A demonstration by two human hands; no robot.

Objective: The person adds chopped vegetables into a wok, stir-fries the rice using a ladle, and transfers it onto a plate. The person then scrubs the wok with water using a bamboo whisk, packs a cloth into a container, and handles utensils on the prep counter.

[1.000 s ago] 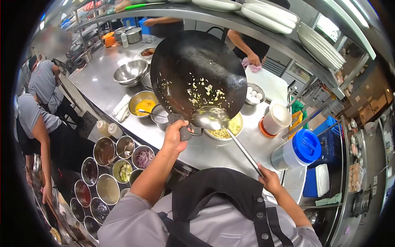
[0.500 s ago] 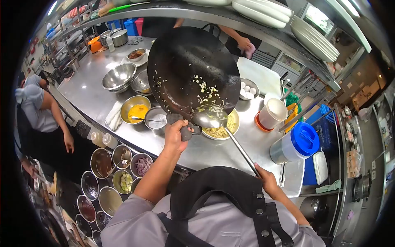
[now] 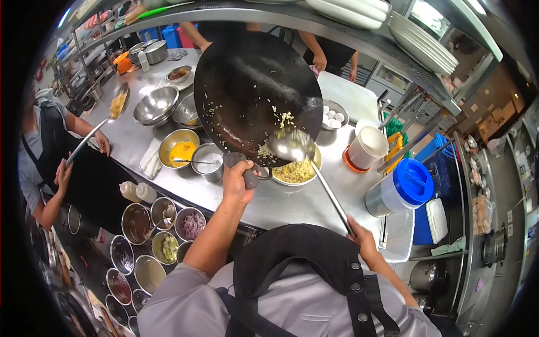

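My left hand (image 3: 238, 184) is closed round the padded grey handle of a large black wok (image 3: 252, 73), which is tipped steeply toward a white bowl. Bits of rice and egg cling to the wok's inner face. My right hand (image 3: 362, 238) grips the long handle of a steel ladle (image 3: 294, 147), its head by the wok's lower edge. Under the ladle, the bowl holds yellowish fried rice (image 3: 294, 171), partly hidden by the wok and ladle.
Left of the wok are a bowl of beaten egg (image 3: 182, 150) and a steel pot of white contents (image 3: 209, 159). Eggs (image 3: 334, 118) and a blue-lidded jug (image 3: 414, 181) stand right. Another person's hand (image 3: 63, 175) holds a food-filled ladle (image 3: 119, 102). Plates (image 3: 421, 45) sit overhead.
The ladle has shifted slightly right and down along the wok, and less rice clings to the wok. At left, the other person has raised a food-filled ladle over the counter.
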